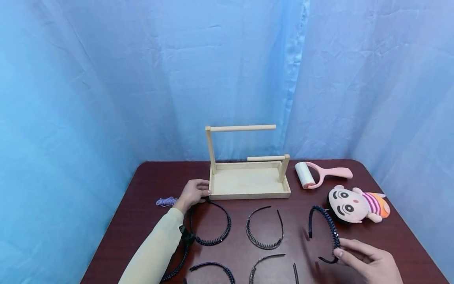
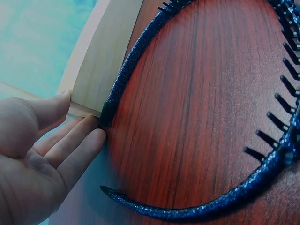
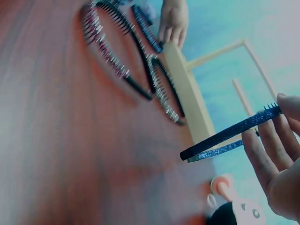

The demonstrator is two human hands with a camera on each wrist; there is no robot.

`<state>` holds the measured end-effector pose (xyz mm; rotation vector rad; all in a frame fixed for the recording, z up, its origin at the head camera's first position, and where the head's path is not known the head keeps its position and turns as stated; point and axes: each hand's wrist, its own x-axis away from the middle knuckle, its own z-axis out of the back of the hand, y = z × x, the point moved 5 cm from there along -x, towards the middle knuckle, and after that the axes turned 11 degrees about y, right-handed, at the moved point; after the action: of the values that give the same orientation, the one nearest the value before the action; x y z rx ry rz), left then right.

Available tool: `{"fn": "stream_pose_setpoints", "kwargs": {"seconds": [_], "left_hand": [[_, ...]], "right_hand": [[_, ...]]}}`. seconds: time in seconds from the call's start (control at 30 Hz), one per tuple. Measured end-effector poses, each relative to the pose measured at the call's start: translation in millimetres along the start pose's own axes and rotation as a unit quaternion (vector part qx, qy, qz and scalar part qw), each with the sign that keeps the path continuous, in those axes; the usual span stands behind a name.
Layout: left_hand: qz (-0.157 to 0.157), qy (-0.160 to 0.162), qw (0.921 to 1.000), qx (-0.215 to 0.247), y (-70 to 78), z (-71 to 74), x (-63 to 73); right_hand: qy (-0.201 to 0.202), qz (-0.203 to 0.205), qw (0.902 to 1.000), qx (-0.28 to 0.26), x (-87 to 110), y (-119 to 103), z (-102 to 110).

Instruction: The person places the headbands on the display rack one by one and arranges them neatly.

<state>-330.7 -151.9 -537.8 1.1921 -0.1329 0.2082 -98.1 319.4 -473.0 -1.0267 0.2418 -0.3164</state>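
One headband (image 1: 332, 226), probably light, springy and best taken mid-band, is pinched in the part-curled right hand (image 1: 376, 261); the left hand (image 1: 193, 193) pinches a corner of the wooden rack (image 1: 250, 195).

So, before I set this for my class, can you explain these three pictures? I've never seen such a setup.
No machine here, just a person's bare left hand and right hand. The widest picture comes from a head-worn camera looking down; the other two come from a camera on each wrist. On the table lie headbands, cord, a doll and a lint roller, with a wooden rack towards the back. The left hand touches the rack's corner; the right hand holds up another headband.
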Motion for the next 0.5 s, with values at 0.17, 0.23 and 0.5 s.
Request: {"fn": "stream_pose_setpoints", "kwargs": {"seconds": [0.17,0.23,0.5], "left_hand": [[0.001,0.004,1.0000,-0.002,-2.0,0.0,-0.2],[0.006,0.006,1.0000,-0.001,-3.0,0.7,0.2],[0.001,-0.001,1.0000,-0.010,0.5,-0.1,0.6]], "right_hand": [[0.004,0.015,0.9995,-0.029,-11.3,-18,-2],[0.016,0.046,0.9983,-0.033,-16.3,-28,-3],[0.036,0.125,0.9690,-0.210,-40.7,-72,-13]]}}
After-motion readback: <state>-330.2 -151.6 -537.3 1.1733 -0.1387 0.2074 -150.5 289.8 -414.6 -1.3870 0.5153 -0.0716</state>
